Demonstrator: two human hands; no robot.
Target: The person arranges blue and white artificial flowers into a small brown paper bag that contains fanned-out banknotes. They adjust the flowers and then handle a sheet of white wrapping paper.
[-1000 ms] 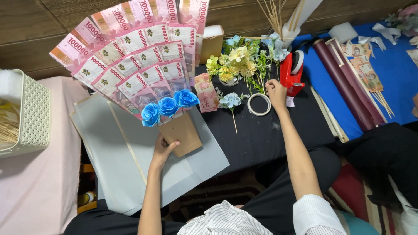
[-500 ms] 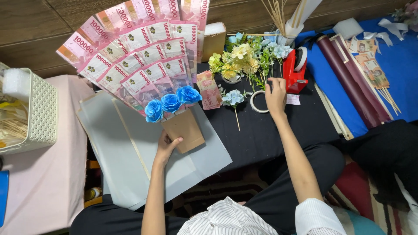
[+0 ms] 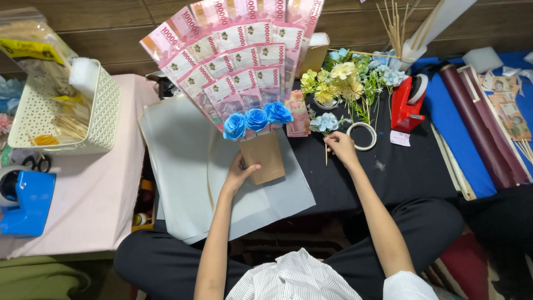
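On the grey wrapping sheet (image 3: 189, 183) at the centre of the low work surface: one money bouquet, part-built.

Item 1. Fan of pink banknotes (image 3: 233, 61), set in overlapping tiers, mounted above a brown cardboard handle (image 3: 266, 158). Three blue paper roses (image 3: 256, 120) sit in a row where fan meets handle. Fan looks fully laid; roses fixed in place.

Item 2. Left hand (image 3: 237, 173), fingers curled round the left edge of the cardboard handle, steadying it against the sheet.

Item 3. Right hand (image 3: 340, 149), fingertips pinched together on the thin stem of a pale blue artificial flower sprig (image 3: 325, 122), which lies on the black cloth (image 3: 400, 172) just right of the bouquet, not yet joined to it.

Item 4. Loose folded banknote (image 3: 300, 114), lying beside the roses, apparently unattached.

Item 5. Supplies near the right hand: clear tape roll (image 3: 362, 136); red tape dispenser (image 3: 408, 103); cluster of yellow and blue artificial flowers (image 3: 347, 78); wooden skewers (image 3: 395, 25).

Item 6. Further out: dark red paper rolls (image 3: 480, 128) on blue sheet; white perforated basket (image 3: 102, 108) and blue tape dispenser (image 3: 28, 203) on pink cloth at left.

Assessment: core of fan and roses done; filler flowers still to be added, and the grey sheet lies flat, so wrapping is judged outstanding.
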